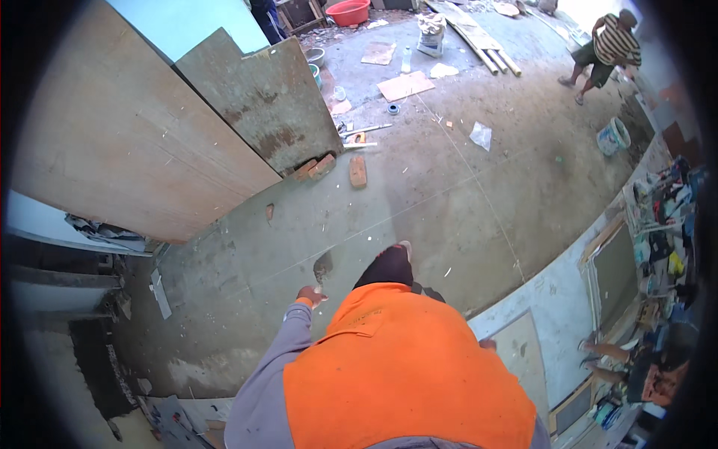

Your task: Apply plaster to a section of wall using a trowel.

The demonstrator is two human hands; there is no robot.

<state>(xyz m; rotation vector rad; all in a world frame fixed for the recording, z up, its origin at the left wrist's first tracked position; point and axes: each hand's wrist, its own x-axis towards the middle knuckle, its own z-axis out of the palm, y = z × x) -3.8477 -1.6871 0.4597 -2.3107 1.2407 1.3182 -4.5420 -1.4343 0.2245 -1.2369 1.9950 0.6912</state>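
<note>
My left hand (313, 295) hangs beside my body, below a grey sleeve with an orange cuff. Its fingers look slightly apart, and nothing shows in them. The bare concrete floor (292, 232) lies beneath it, with a dark damp patch (322, 267) close by. Of my right hand (488, 344), only a small part peeks out past the orange vest (411, 367) I wear. Its fingers are hidden behind my body. My dark-clad leg and one foot (404, 245) reach forward on the floor.
Wooden boards (142, 120) stand at the left, near several bricks (358, 172). A handsaw (360, 138) lies beyond. Ahead are a sack (431, 35), a red basin (348, 12) and long poles (493, 60). A person (609, 49) stands far right, near a bucket (613, 137); another person (636, 367) is lower right.
</note>
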